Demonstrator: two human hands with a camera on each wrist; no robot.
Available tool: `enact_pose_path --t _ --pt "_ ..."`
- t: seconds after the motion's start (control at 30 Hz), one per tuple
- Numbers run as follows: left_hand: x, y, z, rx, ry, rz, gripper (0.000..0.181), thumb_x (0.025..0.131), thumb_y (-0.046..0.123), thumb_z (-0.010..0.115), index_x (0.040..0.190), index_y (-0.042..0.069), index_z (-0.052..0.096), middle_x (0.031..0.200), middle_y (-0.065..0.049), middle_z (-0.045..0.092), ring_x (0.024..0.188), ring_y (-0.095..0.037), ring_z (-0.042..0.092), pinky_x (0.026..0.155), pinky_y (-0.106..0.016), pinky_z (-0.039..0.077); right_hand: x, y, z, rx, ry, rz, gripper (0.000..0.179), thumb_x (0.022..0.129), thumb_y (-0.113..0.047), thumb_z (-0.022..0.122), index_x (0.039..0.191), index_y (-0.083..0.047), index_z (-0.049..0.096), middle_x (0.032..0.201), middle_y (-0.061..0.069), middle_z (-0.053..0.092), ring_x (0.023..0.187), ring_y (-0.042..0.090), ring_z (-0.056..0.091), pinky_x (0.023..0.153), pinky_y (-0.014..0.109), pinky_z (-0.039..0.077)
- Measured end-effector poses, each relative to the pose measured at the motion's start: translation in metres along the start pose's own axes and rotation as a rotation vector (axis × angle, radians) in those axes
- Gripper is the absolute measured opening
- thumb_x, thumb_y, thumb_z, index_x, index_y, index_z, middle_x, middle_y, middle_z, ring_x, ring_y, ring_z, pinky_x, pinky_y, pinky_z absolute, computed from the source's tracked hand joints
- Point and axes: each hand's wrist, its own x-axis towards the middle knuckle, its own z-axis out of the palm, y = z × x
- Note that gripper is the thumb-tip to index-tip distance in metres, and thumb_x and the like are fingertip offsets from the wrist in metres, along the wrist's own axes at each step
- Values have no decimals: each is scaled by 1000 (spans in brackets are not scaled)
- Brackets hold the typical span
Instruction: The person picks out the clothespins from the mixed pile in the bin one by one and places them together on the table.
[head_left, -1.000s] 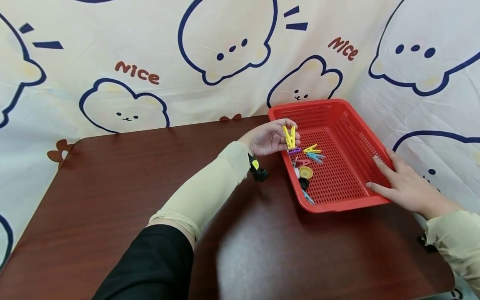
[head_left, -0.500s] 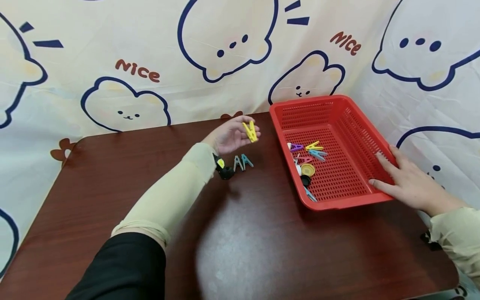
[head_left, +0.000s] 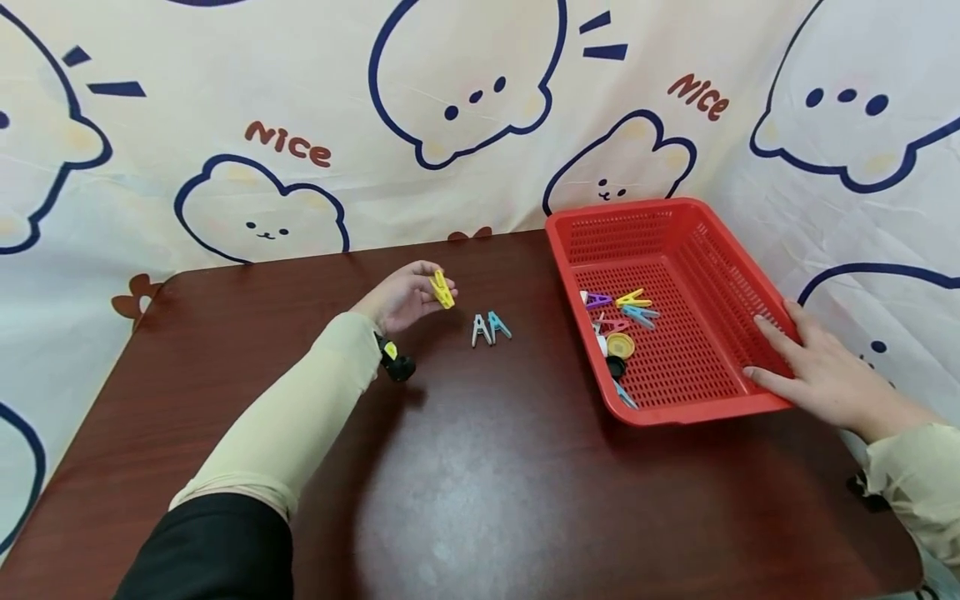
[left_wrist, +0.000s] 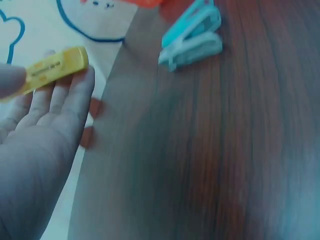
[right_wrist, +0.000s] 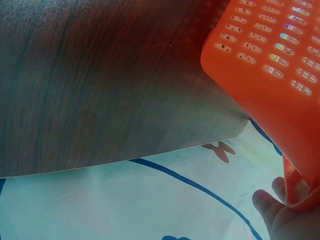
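Note:
My left hand (head_left: 403, 298) pinches a yellow clothespin (head_left: 442, 289) between thumb and fingers, above the table's back part. In the left wrist view the clothespin (left_wrist: 57, 67) lies across the fingertips. To the right of that hand, a grey clothespin (head_left: 481, 330) and a blue clothespin (head_left: 498, 325) stand side by side on the table. My right hand (head_left: 832, 375) holds the right rim of a red perforated basket (head_left: 697, 412), with fingers reaching over the edge. Along the basket's left side lie a yellow clothespin (head_left: 633, 298), blue, purple and pink ones, and a yellow round cap (head_left: 620, 345).
A black round cap (head_left: 616, 367) and a light blue clothespin (head_left: 625, 395) are also in the basket, at its front left. The brown wooden table (head_left: 487, 500) meets a printed cloth (head_left: 420, 200) along its back and sides.
My left hand has carried the yellow clothespin leftward from the basket, past the grey and blue clothespins, which now show fully. The right hand stays on the basket's rim.

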Motion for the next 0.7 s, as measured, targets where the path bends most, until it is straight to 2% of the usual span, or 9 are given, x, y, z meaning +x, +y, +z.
enact_pose_path --t 0.1,0.17,0.27,0.4,0.53,0.63,0.7 --pt "-5 -2 -8 1 66 17 21 103 -9 35 115 6 45 115 -15 55 130 -39 53 108 -44 45 -1 1 1 -9 6 -6 97 98 -49 62 164 -4 5 164 35 -7 135 65 19 90 83 37" --pt "-7 -3 -11 -38 98 24 21 104 -9 35 114 6 45 115 -15 55 131 -38 52 108 -44 45 0 1 2 -15 9 -5 97 98 -49 62 164 -4 6 164 34 -7 135 64 19 89 83 37" --pt "-11 -5 -17 -110 121 19 23 104 -9 33 115 7 45 118 -17 55 127 -35 55 99 -39 52 1 1 2 -16 11 0 97 98 -49 62 164 -4 7 164 34 -6 134 64 20 89 82 39" --pt "-14 -10 -24 -177 133 -32 24 105 -6 32 120 8 44 128 -19 51 120 -29 59 87 -33 57 1 0 2 -16 9 4 96 98 -49 62 164 -4 8 163 34 -6 133 64 21 88 82 40" --pt "-18 -15 -29 -152 115 -91 33 105 -2 32 137 4 40 132 -18 50 118 -27 59 86 -32 57 1 -1 3 -31 12 4 93 99 -48 60 164 -4 9 164 34 -6 133 64 21 88 82 39" --pt "-21 -17 -30 -107 97 -107 45 105 -1 33 150 0 33 128 -17 52 117 -27 60 86 -31 57 1 -3 4 -47 29 8 91 100 -48 59 163 -3 11 164 34 -6 133 65 22 90 82 38" --pt "-22 -18 -30 -90 96 -112 46 105 -1 34 151 -1 33 125 -16 55 114 -26 63 85 -31 57 1 -4 5 -54 37 9 90 101 -47 59 163 -3 12 164 34 -6 133 65 22 90 83 37"
